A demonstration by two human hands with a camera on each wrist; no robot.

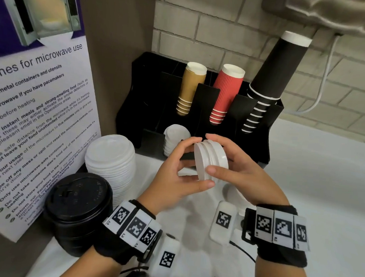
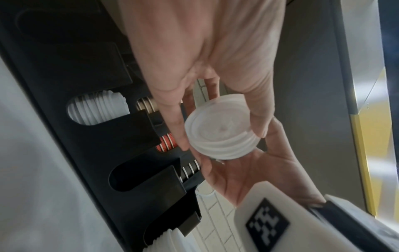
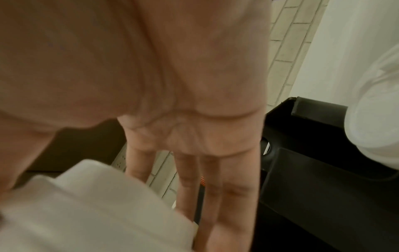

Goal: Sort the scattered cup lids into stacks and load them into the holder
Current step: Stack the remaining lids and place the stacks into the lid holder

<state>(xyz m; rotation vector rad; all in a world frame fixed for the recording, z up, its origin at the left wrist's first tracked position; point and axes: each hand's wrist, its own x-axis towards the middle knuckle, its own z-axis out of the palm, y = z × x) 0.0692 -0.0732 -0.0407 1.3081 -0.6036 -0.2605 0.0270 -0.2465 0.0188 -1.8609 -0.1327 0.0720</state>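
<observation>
A short stack of small white lids [image 1: 213,156] is held tilted on its side just in front of the black holder [image 1: 275,114]. My left hand [image 1: 198,163] grips its near face and rim with thumb below and fingers above. My right hand [image 1: 211,152] cups the far side, thumb on the front rim. In the left wrist view the lid stack [image 2: 222,134] sits between my left fingertips [image 2: 177,129] with the right palm under it. One front slot holds several small white lids [image 1: 175,137]. The right wrist view shows mostly palm and a blurred white stack [image 3: 97,204].
A tall stack of large white lids [image 1: 111,157] and a stack of black lids [image 1: 80,202] stand on the counter at left, before a microwave poster [image 1: 34,106]. Tan [image 1: 191,87], red [image 1: 227,91] and black cups [image 1: 272,75] fill the holder's back. A loose white lid [image 1: 235,195] lies under my right wrist.
</observation>
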